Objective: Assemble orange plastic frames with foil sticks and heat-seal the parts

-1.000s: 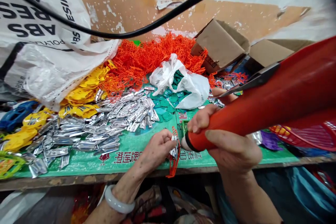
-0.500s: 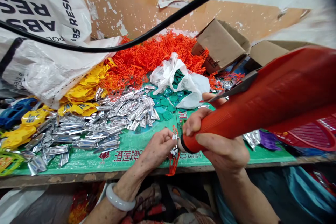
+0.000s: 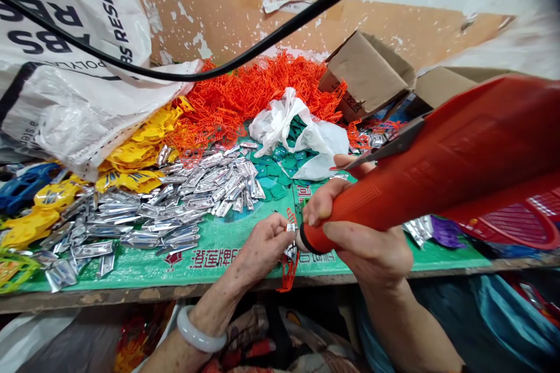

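Observation:
My left hand (image 3: pixel 268 243) pinches an orange plastic frame (image 3: pixel 289 274) that has a silver piece (image 3: pixel 291 236) on it, near the table's front edge. My right hand (image 3: pixel 367 239) wraps round the narrow end of a large red tool (image 3: pixel 394 186). The tool's pale tip meets the silver piece, beside my left fingertips. A metal blade (image 3: pixel 389 144), perhaps of scissors, lies along the tool's upper side near my right fingers. Contact at the tip is partly hidden.
Silver pieces (image 3: pixel 219 186) lie heaped at the left, beside yellow parts (image 3: pixel 140 145). Orange frames (image 3: pixel 262 87) pile up behind a white plastic bag (image 3: pixel 324 140). A cardboard box (image 3: pixel 371 73) stands at the back right. A black cable (image 3: pixel 262 46) hangs across the view.
The black cable has shifted slightly to the left and down in view. Both hands keep nearly the same position and hold.

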`<act>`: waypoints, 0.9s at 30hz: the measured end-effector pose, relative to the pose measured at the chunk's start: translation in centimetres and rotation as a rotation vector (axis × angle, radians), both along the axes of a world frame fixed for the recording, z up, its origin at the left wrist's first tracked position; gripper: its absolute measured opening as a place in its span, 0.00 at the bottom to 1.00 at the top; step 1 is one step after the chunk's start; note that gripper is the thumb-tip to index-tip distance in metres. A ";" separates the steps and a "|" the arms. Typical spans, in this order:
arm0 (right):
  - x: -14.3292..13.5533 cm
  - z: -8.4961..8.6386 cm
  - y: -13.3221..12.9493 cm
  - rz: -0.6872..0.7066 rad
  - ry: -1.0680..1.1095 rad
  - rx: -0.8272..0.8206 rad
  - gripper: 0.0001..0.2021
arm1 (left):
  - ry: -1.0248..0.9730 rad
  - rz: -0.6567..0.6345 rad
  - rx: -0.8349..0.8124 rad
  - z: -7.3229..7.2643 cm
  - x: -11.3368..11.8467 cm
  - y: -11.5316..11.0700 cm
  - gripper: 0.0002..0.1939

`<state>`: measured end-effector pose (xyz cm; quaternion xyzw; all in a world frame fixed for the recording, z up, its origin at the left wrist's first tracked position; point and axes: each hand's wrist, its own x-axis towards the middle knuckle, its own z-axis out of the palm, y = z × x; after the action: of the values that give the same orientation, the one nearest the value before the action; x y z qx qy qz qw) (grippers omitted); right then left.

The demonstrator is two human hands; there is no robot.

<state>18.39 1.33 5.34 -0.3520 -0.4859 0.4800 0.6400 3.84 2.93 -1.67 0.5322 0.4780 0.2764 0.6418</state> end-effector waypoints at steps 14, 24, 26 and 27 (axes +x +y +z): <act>-1.5 1.5 -0.3 -0.189 0.097 -0.029 0.06 | 0.054 0.227 0.166 -0.4 1.0 -1.6 0.08; -1.5 1.9 -0.6 -0.179 0.094 -0.025 0.05 | -0.052 0.278 0.118 -0.3 1.0 -1.4 0.07; -1.5 1.8 -0.6 -0.186 0.075 -0.009 0.04 | -0.069 0.283 0.106 -0.2 1.1 -1.4 0.07; -1.5 1.7 -0.6 -0.188 0.064 0.001 0.04 | -0.073 0.287 0.103 -0.2 1.1 -1.4 0.06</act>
<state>16.84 0.71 7.04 -0.3799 -0.4303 0.4287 0.6977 4.93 1.54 -1.85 0.4804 0.5106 0.4085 0.5845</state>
